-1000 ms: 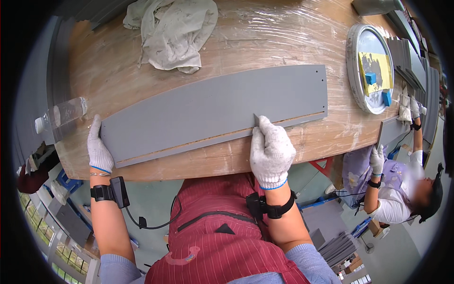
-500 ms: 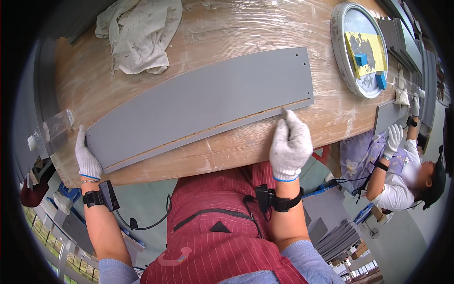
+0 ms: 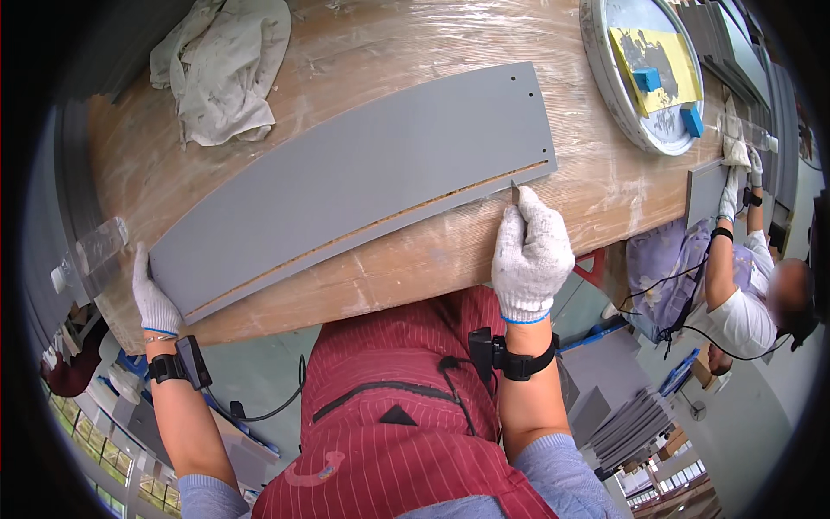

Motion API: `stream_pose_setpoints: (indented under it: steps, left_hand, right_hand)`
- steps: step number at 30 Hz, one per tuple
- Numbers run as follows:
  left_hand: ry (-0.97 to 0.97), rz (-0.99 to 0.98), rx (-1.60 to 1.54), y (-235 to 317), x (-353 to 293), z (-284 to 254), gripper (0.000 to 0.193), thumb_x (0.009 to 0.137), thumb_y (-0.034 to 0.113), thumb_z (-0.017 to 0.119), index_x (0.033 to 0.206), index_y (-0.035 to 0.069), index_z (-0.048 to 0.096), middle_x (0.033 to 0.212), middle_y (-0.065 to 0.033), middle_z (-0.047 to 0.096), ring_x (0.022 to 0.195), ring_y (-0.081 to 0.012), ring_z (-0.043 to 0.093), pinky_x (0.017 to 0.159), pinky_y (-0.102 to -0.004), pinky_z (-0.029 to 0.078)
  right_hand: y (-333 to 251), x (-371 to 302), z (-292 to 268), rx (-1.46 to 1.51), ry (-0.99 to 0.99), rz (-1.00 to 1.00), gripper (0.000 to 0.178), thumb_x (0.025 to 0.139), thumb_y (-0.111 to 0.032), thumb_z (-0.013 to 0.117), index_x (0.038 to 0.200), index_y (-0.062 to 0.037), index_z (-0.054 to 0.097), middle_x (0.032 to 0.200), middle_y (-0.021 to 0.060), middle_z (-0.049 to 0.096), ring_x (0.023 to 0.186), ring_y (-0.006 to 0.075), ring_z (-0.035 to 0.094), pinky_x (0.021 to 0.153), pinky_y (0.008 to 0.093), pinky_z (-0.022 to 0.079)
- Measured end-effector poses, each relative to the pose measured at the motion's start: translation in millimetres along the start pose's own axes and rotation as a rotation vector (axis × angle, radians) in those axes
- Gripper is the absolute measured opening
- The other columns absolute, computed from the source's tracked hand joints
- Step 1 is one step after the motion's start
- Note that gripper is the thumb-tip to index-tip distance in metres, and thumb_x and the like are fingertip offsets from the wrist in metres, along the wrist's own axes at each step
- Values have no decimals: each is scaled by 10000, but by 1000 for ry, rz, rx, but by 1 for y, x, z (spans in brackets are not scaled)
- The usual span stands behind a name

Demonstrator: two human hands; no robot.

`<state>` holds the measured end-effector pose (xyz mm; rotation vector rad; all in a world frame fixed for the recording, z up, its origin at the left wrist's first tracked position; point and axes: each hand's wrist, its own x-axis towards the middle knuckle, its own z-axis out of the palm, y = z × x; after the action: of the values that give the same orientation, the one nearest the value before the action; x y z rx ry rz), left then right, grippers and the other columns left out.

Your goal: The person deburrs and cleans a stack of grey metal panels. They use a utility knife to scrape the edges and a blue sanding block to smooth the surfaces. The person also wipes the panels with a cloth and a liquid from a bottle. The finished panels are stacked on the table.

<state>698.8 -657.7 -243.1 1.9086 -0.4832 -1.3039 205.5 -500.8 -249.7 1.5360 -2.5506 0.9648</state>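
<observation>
A long grey panel (image 3: 363, 182) with a curved far edge lies at a slant on the table in front of me. A narrow groove (image 3: 372, 227) with bare brown board showing runs along its near side, and a few small holes dot its right end. My left hand (image 3: 156, 298), in a white knit glove, grips the panel's left end, some fingers hidden. Near the panel's right front edge, my gloved right hand (image 3: 532, 251) pinches a small thin blade (image 3: 515, 192); only its pointed tip shows, right beside the edge.
A plastic-wrapped wooden table (image 3: 415, 52) bears a crumpled white cloth (image 3: 220, 73), a clear bottle (image 3: 91, 251) and a round lid (image 3: 596, 78) with a yellow sheet (image 3: 666, 86) and blue blocks (image 3: 647, 80). At the right, another person (image 3: 735, 285) handles a grey board (image 3: 705, 195).
The panel, cloth and lid sit slightly farther left and higher in view. My right hand has turned a little, and the blade tip shows more clearly. The other person's arms have shifted.
</observation>
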Motion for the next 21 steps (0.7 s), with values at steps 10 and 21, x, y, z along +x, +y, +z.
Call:
stream_pose_setpoints:
  steps: [10,21]
  left_hand:
    - [1,4,-14,-1,5,-3,404,988,369,618,1218,37,621,1127,-64,639,1039,-191,608,943,-326,495]
    - [-7,-9,-23,0,0,-2,396,994,369,609,1194,28,636,1104,-67,661,1006,-193,633,912,-325,519]
  right_hand:
    - [1,-3,-6,24,-94,-94,293,803,-20,729,1094,-46,714,781,117,655,668,288,647,624,377,535]
    - [7,7,-10,15,-132,-93,301,784,-31,730,1083,-52,709,782,123,661,670,304,654,625,387,541]
